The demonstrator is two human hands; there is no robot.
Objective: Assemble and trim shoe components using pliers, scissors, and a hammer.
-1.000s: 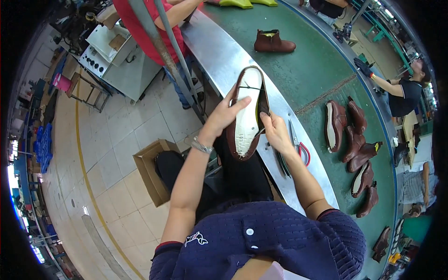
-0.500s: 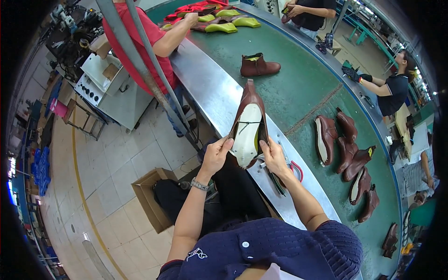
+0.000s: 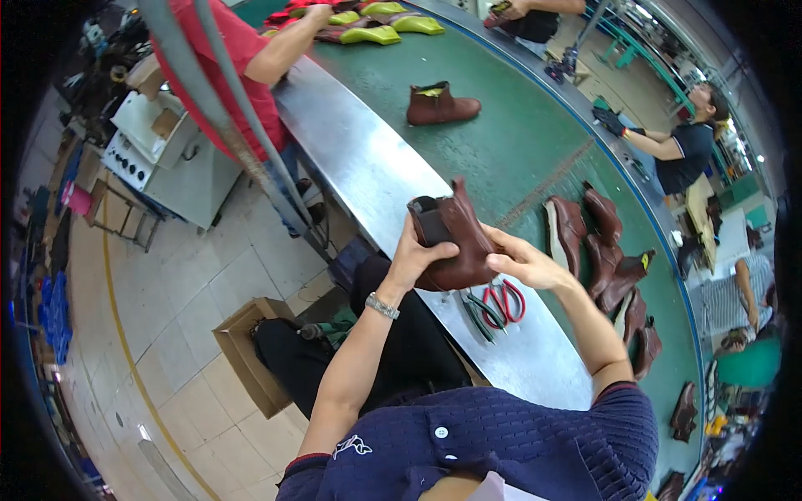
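A brown leather ankle boot is held over the near edge of the metal strip, its dark elastic side panel and opening showing. My left hand grips the shaft side, thumb across the panel and fingers behind. On the opposite side, my right hand has its thumb against the leather and its fingers stretched along the far side. Just below the boot, pliers with red handles and a tool with dark green handles lie on the metal strip.
Another brown boot stands on the green belt. Several brown shoes lie at the right. A cardboard box sits by my legs. Metal posts rise at left beside a person in red. Other people work beyond the belt.
The boot has turned from showing its pale sole to showing its side and opening. My hands have changed their hold, and the red-handled pliers are now more exposed. The view has shifted slightly.
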